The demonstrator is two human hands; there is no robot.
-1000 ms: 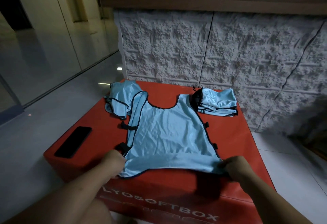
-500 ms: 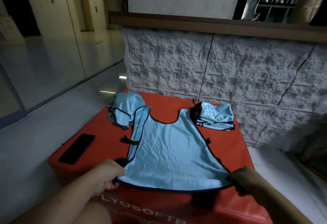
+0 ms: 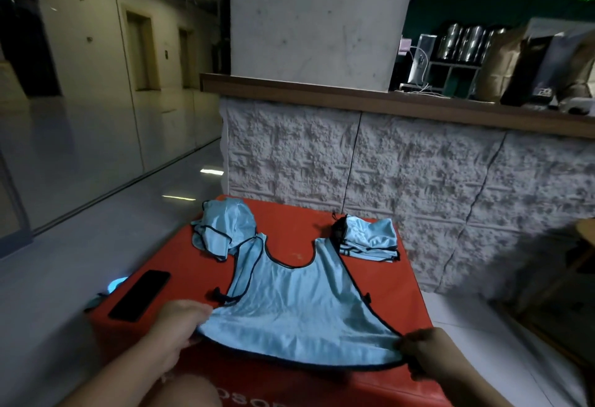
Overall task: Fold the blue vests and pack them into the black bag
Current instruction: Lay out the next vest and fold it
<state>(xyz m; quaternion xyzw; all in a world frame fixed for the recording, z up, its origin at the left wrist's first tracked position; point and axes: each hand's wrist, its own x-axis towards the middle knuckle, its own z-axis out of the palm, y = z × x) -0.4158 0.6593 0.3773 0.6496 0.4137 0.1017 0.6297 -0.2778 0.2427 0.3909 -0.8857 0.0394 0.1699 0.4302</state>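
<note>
A light blue vest (image 3: 299, 307) with black trim lies spread on a red soft box (image 3: 402, 303), neck hole facing away from me. My left hand (image 3: 180, 326) pinches its near left corner and my right hand (image 3: 425, 352) pinches its near right corner, with the hem lifted off the box. A crumpled pile of blue vests (image 3: 222, 229) sits at the box's far left. At the far right lies a stack of folded vests (image 3: 370, 239) with the black bag (image 3: 338, 226) bunched against its left side.
A black phone (image 3: 140, 295) lies on the box's left edge. A white stone counter wall (image 3: 418, 181) stands right behind the box. Tiled floor runs along the left. A wooden stool (image 3: 579, 265) is partly visible at the right.
Both hands have raised the vest's near hem off the box, keeping their grip on the corners. The camera has tilted upward, showing more of the counter and room.
</note>
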